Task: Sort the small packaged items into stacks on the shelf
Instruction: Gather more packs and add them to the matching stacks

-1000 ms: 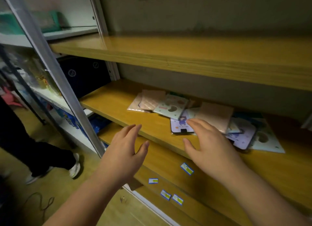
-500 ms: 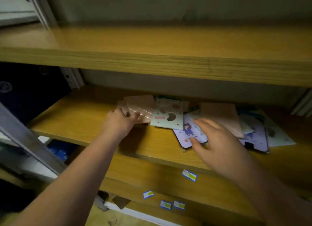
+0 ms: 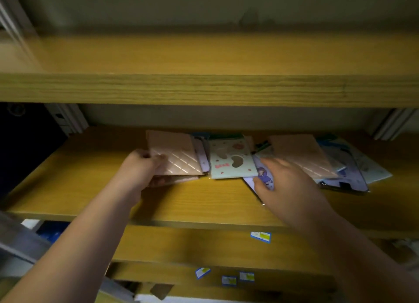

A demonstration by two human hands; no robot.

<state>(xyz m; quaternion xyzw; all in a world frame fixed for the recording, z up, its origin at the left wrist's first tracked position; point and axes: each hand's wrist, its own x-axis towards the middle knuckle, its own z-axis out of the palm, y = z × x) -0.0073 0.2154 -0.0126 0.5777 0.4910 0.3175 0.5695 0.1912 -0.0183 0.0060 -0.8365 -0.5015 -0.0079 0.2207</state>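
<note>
The left hand [image 3: 140, 166] has its grip closed on the left edge of a flat pink packet with diagonal glossy stripes [image 3: 175, 154], raised off the wooden middle shelf [image 3: 90, 178], long axis toward the shelf's back. The right hand [image 3: 285, 187], fingers extended, rests on a purple cartoon-figure packet [image 3: 264, 178]. A pale green bean-print packet [image 3: 231, 160] lies between. Overlapping packets [image 3: 340, 166] crowd the right.

The wooden shelf [image 3: 90, 184] carries a loose spread of flat packets along its back half — a pink pack [image 3: 174, 155] at the left, a pale green card [image 3: 231, 160] beside it, then a purple card [image 3: 264, 178], and an overlapping heap [image 3: 340, 164] to the right.
</note>
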